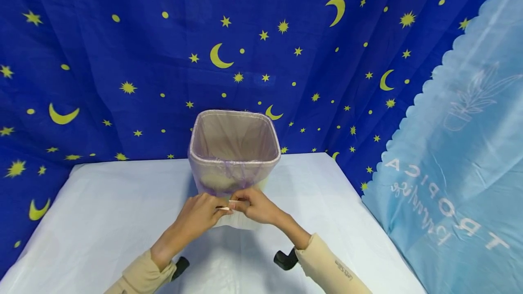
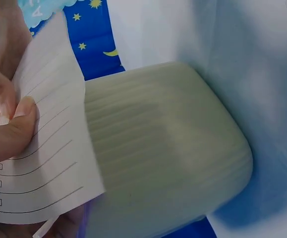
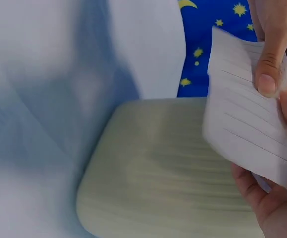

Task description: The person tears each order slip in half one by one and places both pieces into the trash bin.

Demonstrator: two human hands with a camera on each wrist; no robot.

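A white lined sheet of paper, with small checkboxes along one side, hangs between my hands in front of the waste bin. My left hand pinches it, thumb lying on the printed face and fingers behind it. My right hand pinches the sheet close beside the left, the fingertips of both hands almost meeting. From the head view, only narrow pale edges of paper show at the fingertips, with more of the sheet below. The bin is pale, ribbed and upright, with a translucent purple liner folded over its rim.
The bin stands on a white-covered table, close to a blue curtain printed with yellow moons and stars. A light blue cloth hangs at the right side. Black wrist-camera mounts stick out below the sleeves.
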